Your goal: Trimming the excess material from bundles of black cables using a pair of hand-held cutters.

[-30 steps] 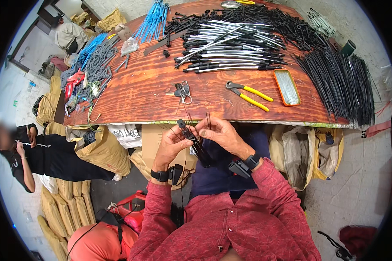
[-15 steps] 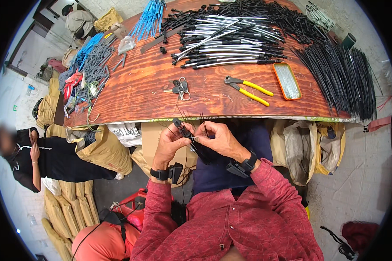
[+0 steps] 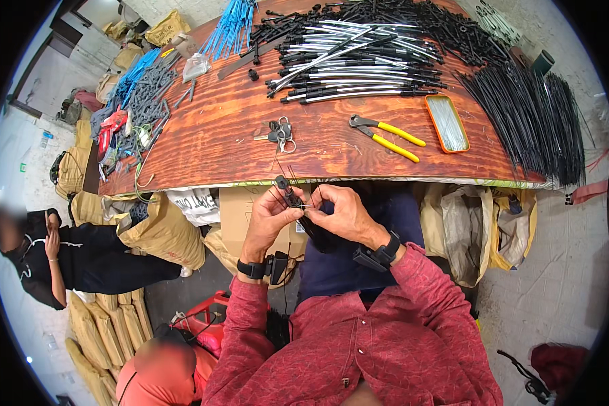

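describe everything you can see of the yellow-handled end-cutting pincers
The end-cutting pincers have a dark, metal-looking head and two long yellow handles that look sleeved in plastic or rubber. They lie flat on the reddish-brown wooden table, head toward the upper left, handles spread apart toward the lower right. They sit between the keys and the orange-rimmed tin. Only the table seems to touch them. Whether the jaws are fully apart is too small to tell.

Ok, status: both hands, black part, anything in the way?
Left hand holding black part. Right hand close beside it, grip unclear. Nothing seen blocking them; pliers, keys beyond, on table.
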`<action>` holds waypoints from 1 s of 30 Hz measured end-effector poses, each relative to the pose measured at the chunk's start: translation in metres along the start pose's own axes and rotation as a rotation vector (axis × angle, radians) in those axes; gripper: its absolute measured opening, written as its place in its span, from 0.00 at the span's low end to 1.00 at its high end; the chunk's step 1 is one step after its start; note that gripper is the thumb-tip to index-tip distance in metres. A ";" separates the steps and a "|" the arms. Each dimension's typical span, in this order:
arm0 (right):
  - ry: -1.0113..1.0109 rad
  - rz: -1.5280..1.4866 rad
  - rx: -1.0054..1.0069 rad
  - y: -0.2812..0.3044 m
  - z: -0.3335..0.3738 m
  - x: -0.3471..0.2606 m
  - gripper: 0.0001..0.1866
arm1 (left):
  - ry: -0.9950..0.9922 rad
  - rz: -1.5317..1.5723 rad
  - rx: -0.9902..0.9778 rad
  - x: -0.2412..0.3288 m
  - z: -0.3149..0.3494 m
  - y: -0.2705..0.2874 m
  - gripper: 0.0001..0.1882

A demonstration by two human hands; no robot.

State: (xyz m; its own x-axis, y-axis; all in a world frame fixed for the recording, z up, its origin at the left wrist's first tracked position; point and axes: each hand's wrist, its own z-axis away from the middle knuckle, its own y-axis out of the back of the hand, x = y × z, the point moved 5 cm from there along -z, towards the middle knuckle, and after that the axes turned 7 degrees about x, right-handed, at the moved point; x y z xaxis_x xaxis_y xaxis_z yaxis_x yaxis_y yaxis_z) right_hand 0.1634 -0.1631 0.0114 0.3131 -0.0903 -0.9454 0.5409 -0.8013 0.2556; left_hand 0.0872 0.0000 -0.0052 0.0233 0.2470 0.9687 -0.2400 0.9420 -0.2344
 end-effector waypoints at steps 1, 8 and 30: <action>-0.020 -0.017 0.009 0.000 0.000 0.003 0.10 | 0.014 0.002 0.000 0.000 0.000 -0.001 0.20; -0.189 -0.206 0.023 -0.005 0.007 0.040 0.16 | 0.052 -0.023 -0.049 0.007 0.005 -0.014 0.18; -0.219 -0.410 0.030 0.012 0.008 0.022 0.17 | 0.043 -0.047 -0.169 0.006 -0.004 -0.031 0.15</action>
State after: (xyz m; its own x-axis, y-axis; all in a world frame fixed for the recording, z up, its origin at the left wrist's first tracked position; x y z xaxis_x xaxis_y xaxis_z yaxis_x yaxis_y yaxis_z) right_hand 0.1702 -0.1797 -0.0080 -0.0956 0.1171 -0.9885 0.5617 -0.8135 -0.1507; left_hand 0.0981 -0.0267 0.0075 0.0727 0.2077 0.9755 -0.0716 0.9766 -0.2026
